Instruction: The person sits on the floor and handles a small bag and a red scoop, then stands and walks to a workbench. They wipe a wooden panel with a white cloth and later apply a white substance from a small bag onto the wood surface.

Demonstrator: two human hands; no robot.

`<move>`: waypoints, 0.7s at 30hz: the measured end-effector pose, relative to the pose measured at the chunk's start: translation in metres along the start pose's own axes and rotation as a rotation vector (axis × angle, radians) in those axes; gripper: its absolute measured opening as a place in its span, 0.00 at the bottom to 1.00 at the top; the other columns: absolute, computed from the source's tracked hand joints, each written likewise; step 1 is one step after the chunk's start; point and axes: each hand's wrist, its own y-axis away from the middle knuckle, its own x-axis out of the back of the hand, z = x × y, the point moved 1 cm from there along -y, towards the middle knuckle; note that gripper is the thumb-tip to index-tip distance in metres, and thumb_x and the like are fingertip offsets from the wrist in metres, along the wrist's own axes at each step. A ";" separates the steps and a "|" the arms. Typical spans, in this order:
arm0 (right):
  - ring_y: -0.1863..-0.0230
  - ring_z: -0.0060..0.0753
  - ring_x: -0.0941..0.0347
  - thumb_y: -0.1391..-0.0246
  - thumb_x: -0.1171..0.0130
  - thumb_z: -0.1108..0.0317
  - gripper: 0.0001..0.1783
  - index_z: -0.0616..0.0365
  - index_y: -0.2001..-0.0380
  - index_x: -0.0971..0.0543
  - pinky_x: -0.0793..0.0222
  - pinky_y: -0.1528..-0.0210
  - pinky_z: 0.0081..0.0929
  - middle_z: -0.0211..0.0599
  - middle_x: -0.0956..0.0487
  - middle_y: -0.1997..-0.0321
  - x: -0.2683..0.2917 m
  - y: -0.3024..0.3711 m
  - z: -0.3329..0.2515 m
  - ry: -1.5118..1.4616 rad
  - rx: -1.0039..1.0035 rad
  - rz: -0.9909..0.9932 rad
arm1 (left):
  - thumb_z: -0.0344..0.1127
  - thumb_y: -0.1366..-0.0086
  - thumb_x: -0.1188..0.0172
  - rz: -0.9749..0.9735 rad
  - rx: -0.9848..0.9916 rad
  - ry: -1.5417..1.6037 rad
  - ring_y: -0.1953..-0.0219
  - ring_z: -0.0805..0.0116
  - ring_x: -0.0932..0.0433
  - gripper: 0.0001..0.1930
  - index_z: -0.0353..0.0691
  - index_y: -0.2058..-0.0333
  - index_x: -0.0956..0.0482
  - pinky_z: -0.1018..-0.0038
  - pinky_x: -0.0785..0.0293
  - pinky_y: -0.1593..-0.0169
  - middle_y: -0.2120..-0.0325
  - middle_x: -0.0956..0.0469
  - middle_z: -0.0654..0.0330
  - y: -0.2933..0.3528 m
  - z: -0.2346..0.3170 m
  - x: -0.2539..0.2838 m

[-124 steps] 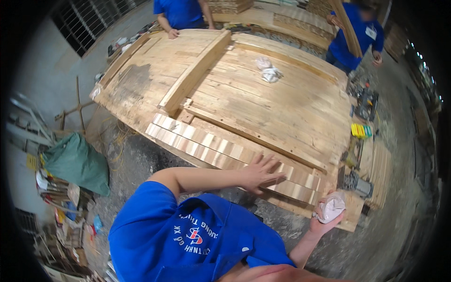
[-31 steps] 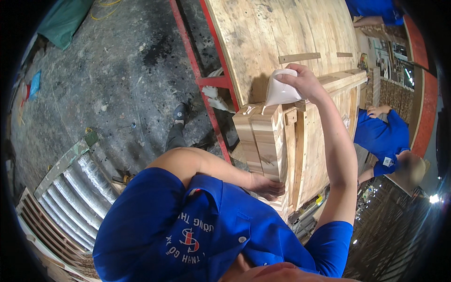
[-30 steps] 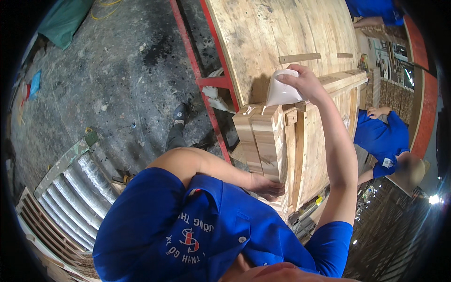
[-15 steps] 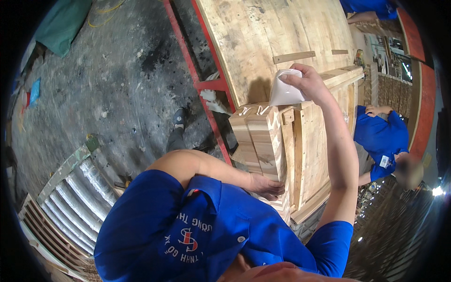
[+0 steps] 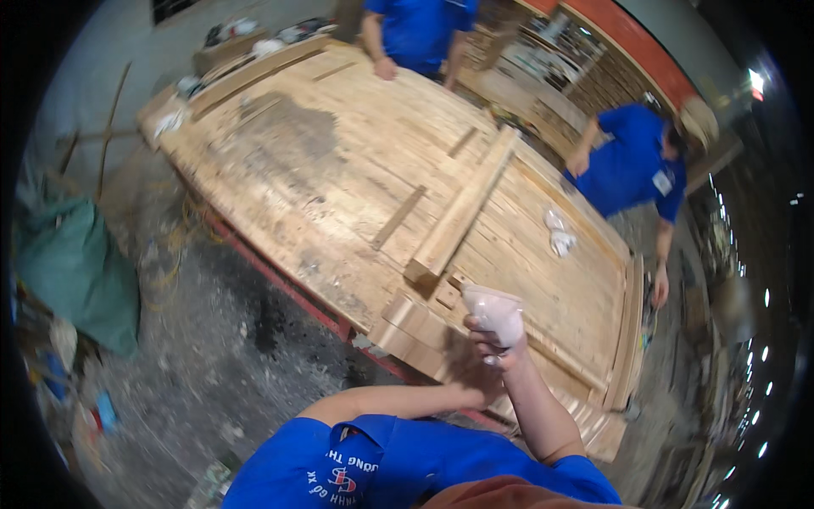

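My right hand [image 5: 492, 348] is wrapped round a soft plastic bag of white paste [image 5: 496, 312], raised above the near edge of the wooden workbench [image 5: 305, 199]. Below and to its left lies a stack of jointed wooden pieces [image 5: 409, 327], running along that edge toward me. My left hand [image 5: 485, 390] is low over this stack, close to my right wrist. Motion smears its fingers, so I cannot see whether it touches the wood. A framed wooden panel [image 5: 534, 280] lies just beyond my right hand.
A thick beam [image 5: 465, 212] and a thin strip [image 5: 398, 218] lie across the bench. Another small plastic bag [image 5: 560, 236] rests on the panel. Two people in blue stand at the far side [image 5: 420, 34] and right [image 5: 623, 165]. A green sack [image 5: 80, 271] sits on the left floor.
My view has swung up and shows more of the bench. My right hand has lifted the bag off the stack's end, where white lines were showing. My left hand has shifted and blurred.
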 end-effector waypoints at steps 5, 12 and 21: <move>0.76 0.28 0.37 0.46 0.51 0.49 0.27 0.57 0.49 0.33 0.44 0.84 0.21 0.49 0.29 0.56 0.027 0.160 0.006 -0.318 0.483 -0.177 | 0.45 0.64 0.35 -0.543 0.028 -0.055 0.50 0.40 0.37 0.36 0.46 0.51 0.30 0.48 0.47 0.41 0.59 0.33 0.42 -0.041 -0.015 -0.007; 0.68 0.32 0.31 0.46 0.51 0.48 0.27 0.53 0.48 0.32 0.36 0.74 0.26 0.45 0.28 0.52 0.075 0.348 0.024 -0.369 1.258 -0.030 | 0.50 0.67 0.32 -0.657 0.034 -0.270 0.48 0.42 0.40 0.47 0.53 0.42 0.38 0.50 0.49 0.41 0.53 0.38 0.41 -0.057 -0.002 -0.006; 0.61 0.43 0.29 0.44 0.58 0.49 0.25 0.52 0.49 0.30 0.34 0.71 0.31 0.47 0.29 0.51 0.238 0.553 0.031 -0.528 1.651 0.145 | 0.53 0.70 0.34 -0.711 0.057 -0.356 0.46 0.43 0.42 0.48 0.51 0.43 0.35 0.52 0.48 0.41 0.48 0.40 0.44 -0.063 0.009 -0.023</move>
